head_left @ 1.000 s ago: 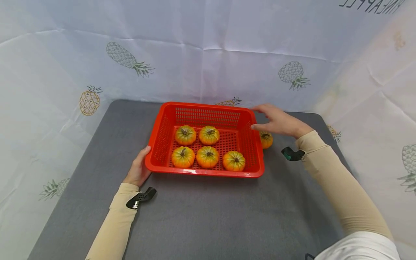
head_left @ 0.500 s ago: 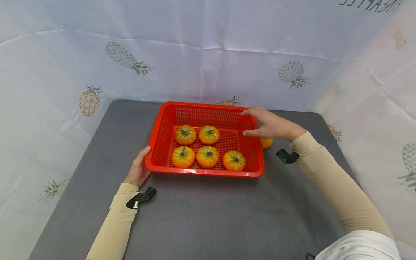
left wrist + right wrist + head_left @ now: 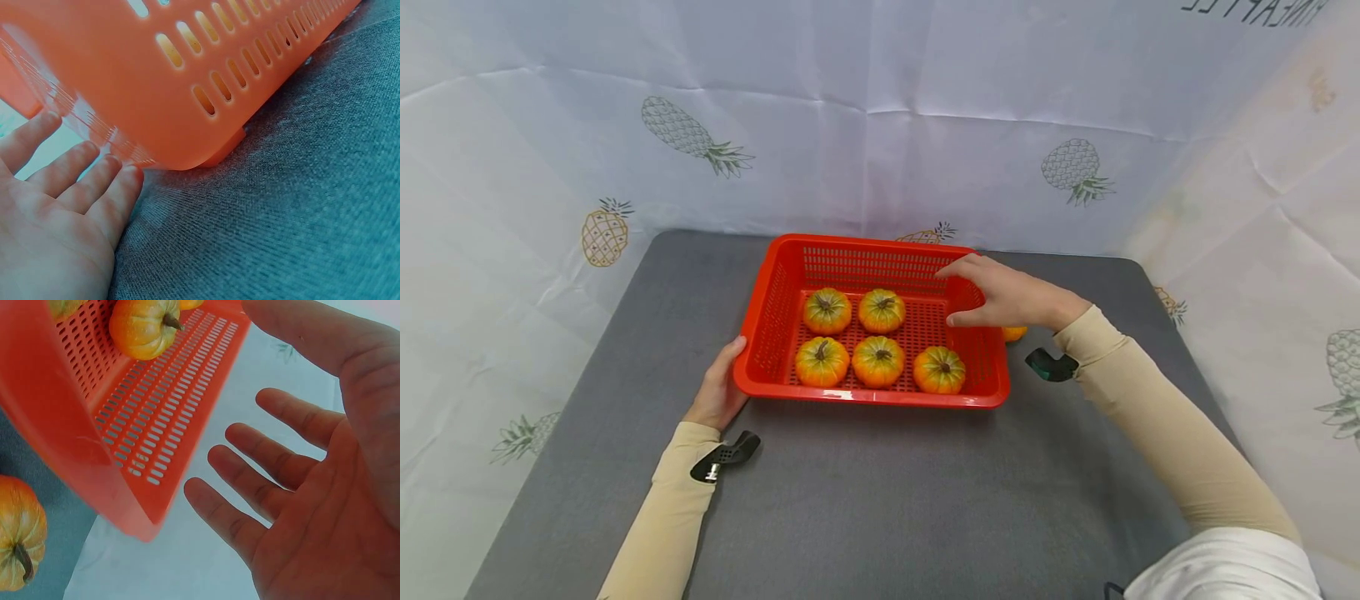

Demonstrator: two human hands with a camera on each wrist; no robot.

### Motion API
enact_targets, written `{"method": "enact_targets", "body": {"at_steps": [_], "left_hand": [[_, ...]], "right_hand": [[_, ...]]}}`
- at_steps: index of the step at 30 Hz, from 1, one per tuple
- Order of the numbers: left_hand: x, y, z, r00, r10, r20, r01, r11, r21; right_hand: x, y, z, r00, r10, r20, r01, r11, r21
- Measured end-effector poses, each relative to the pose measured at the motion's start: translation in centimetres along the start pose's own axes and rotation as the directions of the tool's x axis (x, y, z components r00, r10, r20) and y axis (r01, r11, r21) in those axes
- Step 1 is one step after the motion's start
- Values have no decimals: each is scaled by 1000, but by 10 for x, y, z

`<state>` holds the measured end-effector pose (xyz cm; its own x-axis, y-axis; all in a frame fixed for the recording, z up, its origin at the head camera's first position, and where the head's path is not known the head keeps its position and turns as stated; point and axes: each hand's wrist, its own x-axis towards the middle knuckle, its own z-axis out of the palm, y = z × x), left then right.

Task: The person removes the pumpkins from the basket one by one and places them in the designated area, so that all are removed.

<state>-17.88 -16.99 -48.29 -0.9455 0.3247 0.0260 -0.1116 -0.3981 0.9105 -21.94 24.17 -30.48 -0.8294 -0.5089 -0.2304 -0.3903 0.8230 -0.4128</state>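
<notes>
A red plastic basket with slotted walls stands on the grey table, holding several small orange-and-green pumpkins. My left hand is at its left side, thumb by the rim; in the left wrist view its straight fingers reach the basket wall. Over the basket's right rim hovers my right hand, thumb and fingers spread, nothing between them. Outside the right wall lies another pumpkin, mostly hidden behind the basket and right hand in the head view; the right wrist view shows this pumpkin with its stem.
The grey table extends in front of the basket and to both sides. A white cloth printed with pineapples hangs behind and around the table. A black wrist camera sits on the right forearm, another camera on the left.
My right hand has moved left and slightly nearer, from beside the right rim to over the basket's right part. The left hand, basket and pumpkins stay where they were.
</notes>
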Motion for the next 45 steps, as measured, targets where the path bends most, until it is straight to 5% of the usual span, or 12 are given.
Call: {"method": "enact_targets", "body": {"at_steps": [45], "left_hand": [[1,8,6,1000,-26,-17,26,999,33]], "right_hand": [[9,-31,28,952,-17,306,46,995,-88]]}}
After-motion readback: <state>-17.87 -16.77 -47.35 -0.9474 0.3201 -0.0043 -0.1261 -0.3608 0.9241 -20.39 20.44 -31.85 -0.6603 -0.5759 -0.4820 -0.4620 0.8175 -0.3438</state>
